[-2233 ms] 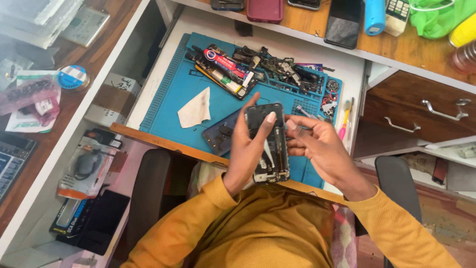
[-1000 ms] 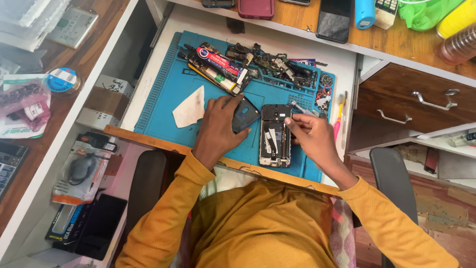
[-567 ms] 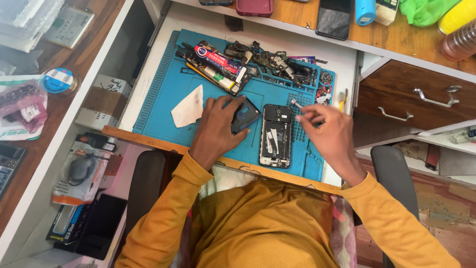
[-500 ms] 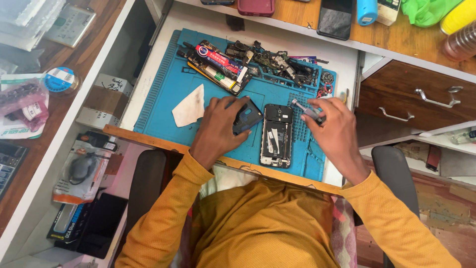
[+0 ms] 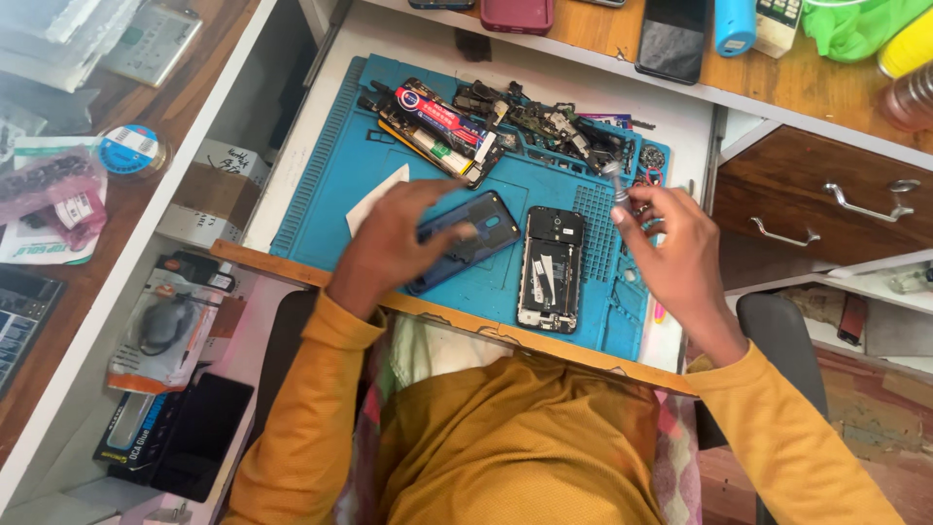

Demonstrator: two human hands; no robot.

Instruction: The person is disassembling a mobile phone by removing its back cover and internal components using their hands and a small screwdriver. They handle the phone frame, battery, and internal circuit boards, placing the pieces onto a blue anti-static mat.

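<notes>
An opened phone [image 5: 550,268] lies face down on the blue work mat [image 5: 330,194], its insides showing. My left hand [image 5: 397,243] rests on the mat and holds a dark blue phone back cover [image 5: 476,233] just left of the phone. My right hand [image 5: 671,255] is raised over the mat's right edge, fingers pinched around a small silver screwdriver [image 5: 616,185] that points up and away.
A heap of phone parts and tools [image 5: 505,122] fills the mat's far edge, with a white card [image 5: 374,190] at the left. Phones [image 5: 671,37] and a blue cylinder [image 5: 736,21] sit on the wooden shelf behind. A drawer [image 5: 826,194] stands at the right.
The phone went from both hands down onto the mat. My left hand took the back cover aside. My right hand picked up the screwdriver and moved right.
</notes>
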